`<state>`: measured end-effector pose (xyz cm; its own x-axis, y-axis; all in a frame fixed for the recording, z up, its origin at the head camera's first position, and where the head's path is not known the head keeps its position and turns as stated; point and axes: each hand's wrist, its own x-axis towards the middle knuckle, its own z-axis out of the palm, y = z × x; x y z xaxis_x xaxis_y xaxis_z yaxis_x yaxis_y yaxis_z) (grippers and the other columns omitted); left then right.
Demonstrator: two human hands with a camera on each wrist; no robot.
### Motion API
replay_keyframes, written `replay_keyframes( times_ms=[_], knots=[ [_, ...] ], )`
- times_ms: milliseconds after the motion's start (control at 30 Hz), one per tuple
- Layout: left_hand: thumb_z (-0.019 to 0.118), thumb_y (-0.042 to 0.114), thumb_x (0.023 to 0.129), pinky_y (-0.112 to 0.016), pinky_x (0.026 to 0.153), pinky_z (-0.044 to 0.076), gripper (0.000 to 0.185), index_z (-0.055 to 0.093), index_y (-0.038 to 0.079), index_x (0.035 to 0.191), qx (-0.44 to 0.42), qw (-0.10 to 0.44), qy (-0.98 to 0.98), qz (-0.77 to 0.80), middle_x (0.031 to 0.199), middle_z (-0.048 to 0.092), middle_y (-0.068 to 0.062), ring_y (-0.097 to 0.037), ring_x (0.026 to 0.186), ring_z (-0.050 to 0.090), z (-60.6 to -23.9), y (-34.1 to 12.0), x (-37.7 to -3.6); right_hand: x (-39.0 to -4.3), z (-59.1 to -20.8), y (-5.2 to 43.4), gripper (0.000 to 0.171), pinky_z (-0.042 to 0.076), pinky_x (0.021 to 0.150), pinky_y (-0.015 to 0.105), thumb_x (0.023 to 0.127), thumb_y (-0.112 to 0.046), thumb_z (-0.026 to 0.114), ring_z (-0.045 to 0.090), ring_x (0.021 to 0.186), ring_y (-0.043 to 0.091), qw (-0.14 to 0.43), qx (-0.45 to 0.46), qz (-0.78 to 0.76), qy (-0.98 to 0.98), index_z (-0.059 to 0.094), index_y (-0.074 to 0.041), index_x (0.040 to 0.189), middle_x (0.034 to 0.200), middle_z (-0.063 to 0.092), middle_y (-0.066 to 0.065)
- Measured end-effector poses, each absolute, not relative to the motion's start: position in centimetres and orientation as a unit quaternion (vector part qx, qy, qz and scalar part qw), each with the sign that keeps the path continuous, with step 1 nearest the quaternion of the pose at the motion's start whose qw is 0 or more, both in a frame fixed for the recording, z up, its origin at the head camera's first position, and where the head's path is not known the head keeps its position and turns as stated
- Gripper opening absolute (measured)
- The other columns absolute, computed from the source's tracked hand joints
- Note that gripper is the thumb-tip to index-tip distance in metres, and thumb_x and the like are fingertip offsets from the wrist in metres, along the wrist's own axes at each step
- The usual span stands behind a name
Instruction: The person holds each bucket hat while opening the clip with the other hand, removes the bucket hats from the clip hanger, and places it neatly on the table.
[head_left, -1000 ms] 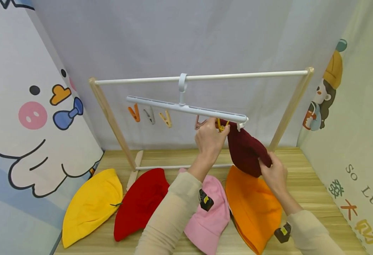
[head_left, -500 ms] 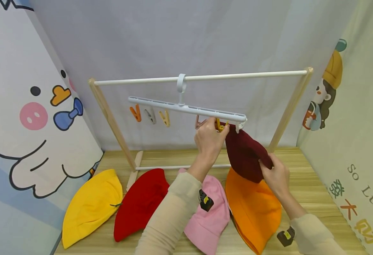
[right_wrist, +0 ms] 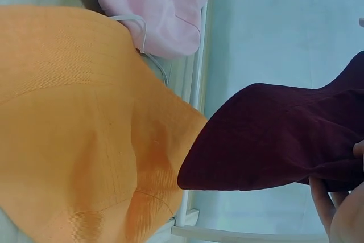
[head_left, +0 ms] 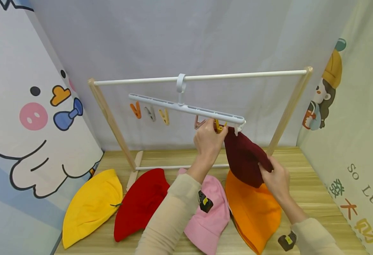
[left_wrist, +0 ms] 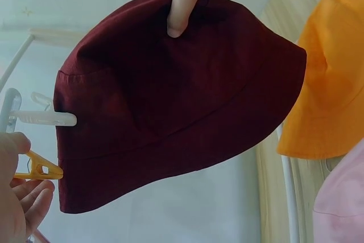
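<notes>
A maroon bucket hat (head_left: pixel 245 163) hangs below the right end of a pale blue hanger (head_left: pixel 160 103). One white clip (left_wrist: pixel 51 118) is fastened on its edge. My left hand (head_left: pixel 207 141) pinches a dark-yellow clip (left_wrist: pixel 41 167), whose tips meet the hat's edge below the white clip in the left wrist view. Whether those tips grip the cloth is hard to tell. My right hand (head_left: pixel 275 177) holds the hat by its other side, thumb on the cloth in the left wrist view.
The hanger hooks over a white rod (head_left: pixel 247 75) on a wooden-legged rack. Other clips, one orange (head_left: pixel 136 110), hang on its left. On the table lie a yellow hat (head_left: pixel 92 205), a red hat (head_left: pixel 141 203), a pink hat (head_left: pixel 210 219) and an orange hat (head_left: pixel 253 212).
The hanger's right end has dipped slightly and its left end has risen. The maroon hat has sunk a little, and my right hand has shifted slightly right and down with it.
</notes>
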<state>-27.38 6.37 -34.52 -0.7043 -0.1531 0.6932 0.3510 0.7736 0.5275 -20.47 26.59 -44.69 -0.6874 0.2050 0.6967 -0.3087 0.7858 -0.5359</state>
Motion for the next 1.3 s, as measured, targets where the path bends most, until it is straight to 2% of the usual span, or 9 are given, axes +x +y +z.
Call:
replay_keyframes(
  times_ms=[133,333,467,667,800,900,1033,1300],
  knots=[
    [0.071,0.032,0.075,-0.025,0.043,0.036,0.023,0.058,0.013,0.07,-0.062,0.375,-0.862,-0.336,0.06,0.057,0.003,-0.013,0.05,0.049,-34.6,6.2,-27.3,-20.3,-44.8,26.6,0.015,0.038,0.048,0.032,0.072,-0.004,0.073,0.054,0.052,0.025,0.391,0.028,0.325,-0.861,0.064,-0.006,0.083,0.068,0.064,0.012],
    [0.07,0.031,0.075,-0.024,0.043,0.036,0.022,0.058,0.014,0.07,-0.065,0.368,-0.862,-0.343,0.06,0.058,0.003,-0.012,0.049,0.048,-34.8,6.0,-27.2,-20.1,-44.9,26.5,0.014,0.034,0.049,0.024,0.071,-0.003,0.073,0.052,0.05,0.025,0.396,0.031,0.321,-0.86,0.064,-0.005,0.081,0.063,0.062,0.01],
    [0.07,0.028,0.076,-0.022,0.043,0.037,0.02,0.059,0.013,0.071,-0.071,0.365,-0.859,-0.352,0.063,0.062,0.002,-0.011,0.049,0.051,-34.9,5.9,-27.3,-19.9,-44.9,26.5,0.013,0.035,0.049,0.026,0.071,-0.003,0.073,0.054,0.052,0.026,0.394,0.031,0.323,-0.86,0.064,-0.005,0.081,0.065,0.063,0.01],
    [0.071,0.03,0.076,-0.024,0.045,0.041,0.019,0.065,0.012,0.078,-0.072,0.368,-0.86,-0.347,0.068,0.067,0.001,-0.012,0.052,0.056,-35.3,5.6,-27.3,-19.6,-45.0,26.4,0.015,0.039,0.049,0.034,0.072,-0.004,0.073,0.056,0.054,0.026,0.383,0.03,0.322,-0.865,0.064,-0.006,0.084,0.068,0.064,0.011],
    [0.071,0.03,0.075,-0.025,0.047,0.043,0.019,0.066,0.013,0.082,-0.072,0.371,-0.857,-0.35,0.07,0.068,0.002,-0.011,0.055,0.059,-35.5,5.3,-27.3,-19.5,-45.0,26.4,0.015,0.038,0.05,0.027,0.073,-0.006,0.073,0.057,0.055,0.024,0.377,0.03,0.322,-0.868,0.064,-0.008,0.085,0.069,0.064,0.01],
    [0.071,0.029,0.075,-0.025,0.05,0.046,0.02,0.067,0.012,0.085,-0.074,0.373,-0.853,-0.357,0.074,0.069,0.002,-0.01,0.059,0.062,-35.7,5.1,-27.2,-19.4,-45.0,26.3,0.016,0.038,0.05,0.028,0.073,-0.007,0.073,0.057,0.056,0.024,0.374,0.028,0.32,-0.87,0.065,-0.008,0.086,0.07,0.064,0.01],
    [0.071,0.027,0.076,-0.024,0.055,0.049,0.022,0.067,0.01,0.089,-0.078,0.377,-0.849,-0.363,0.082,0.07,0.001,-0.01,0.063,0.066,-36.1,5.0,-27.1,-19.2,-45.1,26.3,0.016,0.04,0.051,0.034,0.073,-0.008,0.073,0.057,0.056,0.025,0.372,0.027,0.317,-0.872,0.065,-0.008,0.087,0.071,0.065,0.011],
    [0.071,0.027,0.076,-0.023,0.052,0.048,0.02,0.069,0.012,0.088,-0.078,0.384,-0.846,-0.361,0.083,0.069,0.001,-0.008,0.064,0.065,-36.5,4.8,-26.5,-19.1,-45.3,26.4,0.016,0.036,0.049,0.027,0.072,-0.007,0.074,0.054,0.053,0.022,0.374,0.032,0.314,-0.872,0.064,-0.009,0.084,0.068,0.062,0.009]
  ],
)
